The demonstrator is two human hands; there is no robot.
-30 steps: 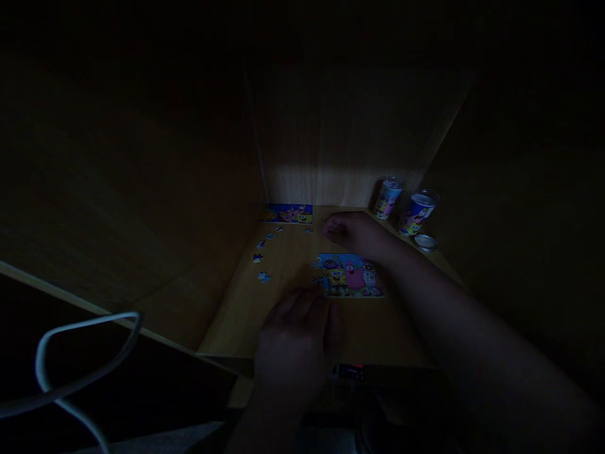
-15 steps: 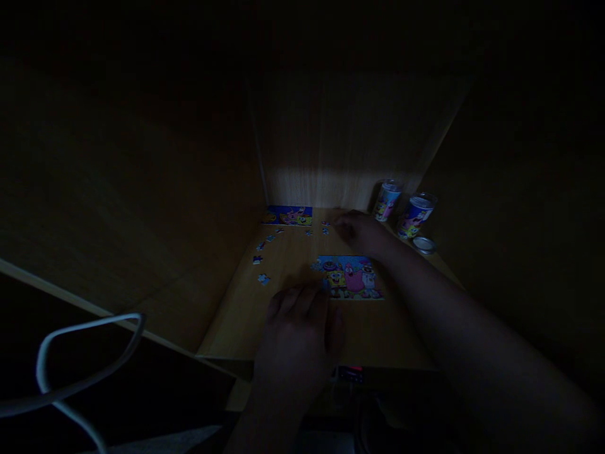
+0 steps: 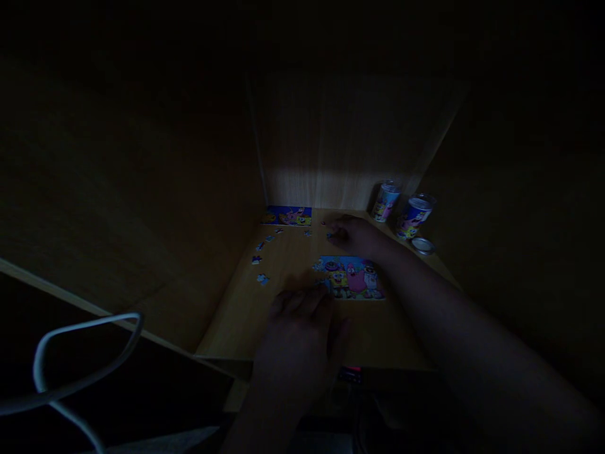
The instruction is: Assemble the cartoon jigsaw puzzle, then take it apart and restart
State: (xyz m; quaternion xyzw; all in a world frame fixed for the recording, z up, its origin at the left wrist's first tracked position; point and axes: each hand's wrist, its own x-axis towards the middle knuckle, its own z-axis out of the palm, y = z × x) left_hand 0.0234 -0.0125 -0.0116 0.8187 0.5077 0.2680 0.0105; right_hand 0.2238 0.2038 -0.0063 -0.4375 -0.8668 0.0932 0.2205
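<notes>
A partly assembled jigsaw puzzle (image 3: 354, 277) with cartoon figures lies on the wooden shelf. My left hand (image 3: 297, 325) rests palm down at its lower left edge, fingers stretched forward and thumb apart; it grips nothing I can see. Beyond the puzzle, my right hand (image 3: 353, 234) has its fingertips closed on a small puzzle piece (image 3: 329, 236), partly hidden by them. Another small piece (image 3: 323, 223) lies just past those fingers. Several loose pieces curve along the left, among them a light blue piece (image 3: 263, 279) and a darker piece (image 3: 256, 259).
At the back left lies a blue picture strip (image 3: 287, 215) with cartoon figures. Two clear-topped printed cans (image 3: 386, 202) (image 3: 414, 217) stand at the right, beside a round lid (image 3: 422, 246). A white cable (image 3: 85, 321) loops at lower left. The scene is very dark.
My right hand has moved slightly left and nearer, its fingertips now at a loose piece that lay apart from them. My left hand stays by the puzzle, its thumb a little further out.
</notes>
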